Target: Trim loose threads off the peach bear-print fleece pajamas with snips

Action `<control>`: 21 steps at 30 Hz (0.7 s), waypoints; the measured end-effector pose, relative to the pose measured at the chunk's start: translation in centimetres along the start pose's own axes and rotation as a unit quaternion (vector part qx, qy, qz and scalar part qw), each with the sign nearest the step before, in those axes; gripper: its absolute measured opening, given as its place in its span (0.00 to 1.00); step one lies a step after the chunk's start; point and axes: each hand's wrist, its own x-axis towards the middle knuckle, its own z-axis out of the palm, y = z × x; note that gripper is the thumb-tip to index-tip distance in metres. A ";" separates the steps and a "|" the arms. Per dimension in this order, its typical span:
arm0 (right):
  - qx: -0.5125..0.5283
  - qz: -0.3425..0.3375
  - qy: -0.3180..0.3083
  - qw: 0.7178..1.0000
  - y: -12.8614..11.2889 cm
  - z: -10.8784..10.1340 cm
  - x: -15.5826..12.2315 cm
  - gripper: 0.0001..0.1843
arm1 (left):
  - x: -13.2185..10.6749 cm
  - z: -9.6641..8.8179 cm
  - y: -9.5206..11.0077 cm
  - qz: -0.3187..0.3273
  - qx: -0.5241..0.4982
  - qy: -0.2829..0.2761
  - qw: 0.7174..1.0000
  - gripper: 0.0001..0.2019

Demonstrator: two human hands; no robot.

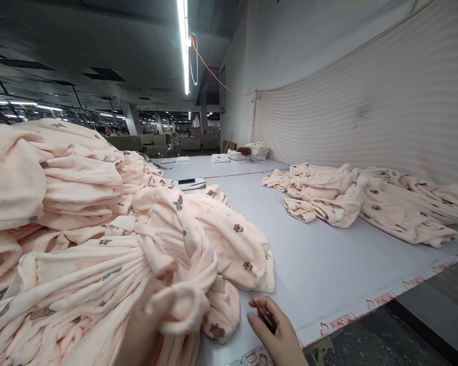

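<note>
My left hand, a little blurred, is closed on a bunched fold of a pale pink fleece garment printed with small brown bears. The gripped part forms a loop beside my fingers, and the rest spreads over the table. To the right of that garment, my right hand is closed around a small dark tool with a thin tip; most of it is hidden in the palm, so its kind is unclear. A large heap of the same pink fleece fills the left side.
More pink fleece garments lie at the right on the white-covered table. Stacks of papers or cloth stand at the far end. A striped cloth sheet hangs along the right side. The table's front edge runs diagonally at lower right.
</note>
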 end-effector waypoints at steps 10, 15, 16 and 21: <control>-0.084 0.014 -0.034 0.996 3.8 3.8 1.7 0.07 | -0.1 2.0 -3.2 0.058 0.486 -0.292 0.822 0.26; -0.058 0.033 -0.012 0.998 3.7 2.0 1.4 0.14 | 0.3 3.4 -7.1 0.064 0.552 -0.259 0.790 0.17; -0.051 0.041 0.000 0.998 3.9 1.7 1.1 0.15 | 0.5 3.4 -6.8 0.063 0.526 -0.262 0.807 0.13; 0.162 0.102 0.105 0.976 3.4 3.1 0.2 0.28 | 0.8 3.0 -3.7 -0.054 0.217 -0.302 0.927 0.14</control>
